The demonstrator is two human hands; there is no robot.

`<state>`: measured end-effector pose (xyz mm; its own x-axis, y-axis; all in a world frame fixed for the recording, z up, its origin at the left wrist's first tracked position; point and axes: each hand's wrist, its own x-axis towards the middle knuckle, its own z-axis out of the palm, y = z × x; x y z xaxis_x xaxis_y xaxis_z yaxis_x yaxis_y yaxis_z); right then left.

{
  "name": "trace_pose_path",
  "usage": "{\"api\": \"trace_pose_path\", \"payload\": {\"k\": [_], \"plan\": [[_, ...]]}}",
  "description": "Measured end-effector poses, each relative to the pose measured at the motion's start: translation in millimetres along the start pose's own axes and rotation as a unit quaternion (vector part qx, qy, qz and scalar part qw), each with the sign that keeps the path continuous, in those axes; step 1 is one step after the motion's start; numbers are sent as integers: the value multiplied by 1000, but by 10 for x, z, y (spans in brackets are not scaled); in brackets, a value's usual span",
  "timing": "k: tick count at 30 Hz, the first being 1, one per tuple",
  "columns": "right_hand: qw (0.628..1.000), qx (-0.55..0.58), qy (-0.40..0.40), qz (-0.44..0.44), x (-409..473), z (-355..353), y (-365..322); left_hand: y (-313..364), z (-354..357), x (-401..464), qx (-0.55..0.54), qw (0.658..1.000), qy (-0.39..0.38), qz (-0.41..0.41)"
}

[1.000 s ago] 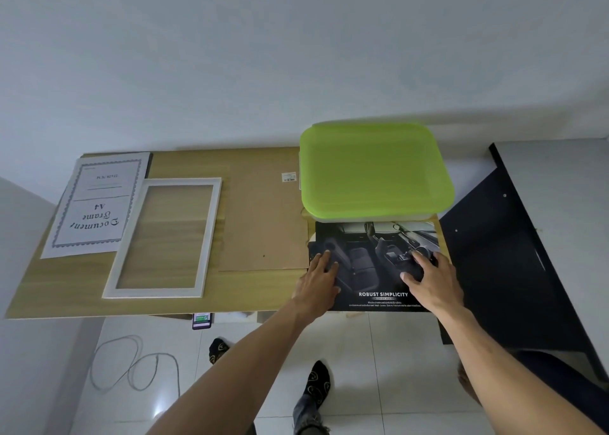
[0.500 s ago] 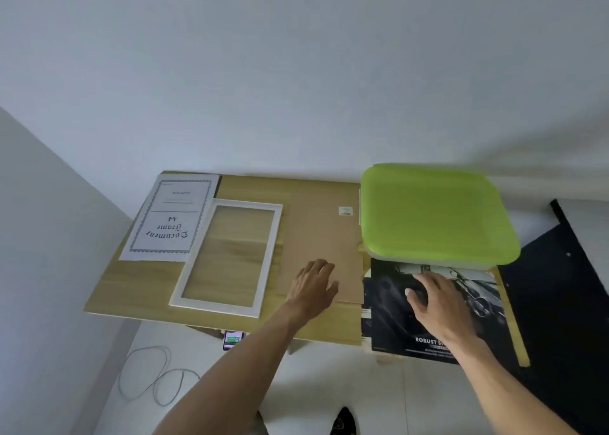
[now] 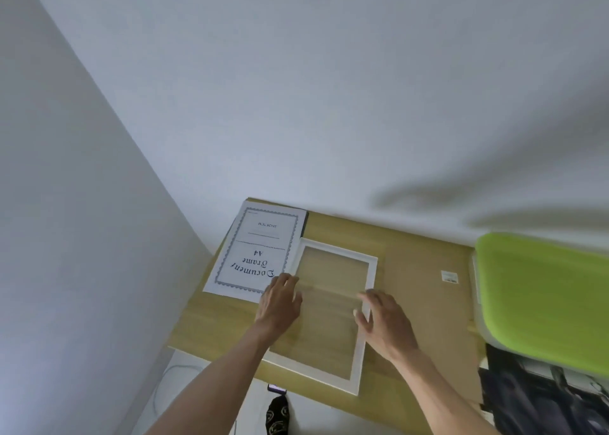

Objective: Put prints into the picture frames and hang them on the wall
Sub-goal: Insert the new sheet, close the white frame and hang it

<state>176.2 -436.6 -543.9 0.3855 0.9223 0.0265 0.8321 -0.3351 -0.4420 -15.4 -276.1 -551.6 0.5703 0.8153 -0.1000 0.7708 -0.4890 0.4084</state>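
My left hand [image 3: 280, 303] lies on the left rail of the white rectangular picture frame [image 3: 357, 365], and my right hand [image 3: 385, 324] on its right rail. Each grip is slack, with fingers extended and nothing clasped. The frame lies flat on the light wooden surface [image 3: 211, 329], its top-left corner overlapping the white A4 document sheet with a dark scalloped border [image 3: 253, 253]. A brown backing board [image 3: 425, 303] sits just right of it, and the dark car-interior print [image 3: 540, 401] pokes out beneath the lime-green plastic lid [image 3: 543, 296].

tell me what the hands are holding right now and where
Nothing is gripped: the left hand and right hand reach with straight fingers over the white frame's side rails.
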Motion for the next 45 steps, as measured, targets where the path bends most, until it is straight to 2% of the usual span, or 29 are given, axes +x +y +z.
{"api": "trace_pose_path", "payload": {"k": [4,10,13,17,19,22,27,30,34,39,43,45], "plan": [[998,-2,-50,-41,416,357,-626,-730,-194,149,15,999,-27,-44],[984,-53,-139,-102,857,886,-1363,-1460,-283,235,77,989,-126,8],[972,-100,-181,-113,958,1057,-1561,-1626,-300,234,66,989,-129,14],[961,-143,-219,-90,975,1230,-1615,-1775,-343,235,58,993,-96,32],[964,-148,-195,-104,953,1282,-1611,-1809,-380,237,29,996,-69,38],[975,-138,-113,-132,949,1293,-1602,-1851,-406,256,3,998,-24,58],[978,-97,-10,-185,1055,1080,-1676,-1839,-642,286,-12,998,-14,66],[981,-56,27,-184,1137,861,-1731,-1767,-888,280,-22,995,13,91],[991,37,20,-125,1275,486,-1760,-1699,-1174,285,-12,988,78,131],[977,197,33,-81,1299,-46,-1866,-1393,-1512,293,-65,955,255,135],[972,226,26,-62,1175,-356,-1844,-1083,-1820,300,-66,960,245,116],[962,262,71,-41,1081,-497,-1828,-942,-1978,289,-56,959,243,133]]}}
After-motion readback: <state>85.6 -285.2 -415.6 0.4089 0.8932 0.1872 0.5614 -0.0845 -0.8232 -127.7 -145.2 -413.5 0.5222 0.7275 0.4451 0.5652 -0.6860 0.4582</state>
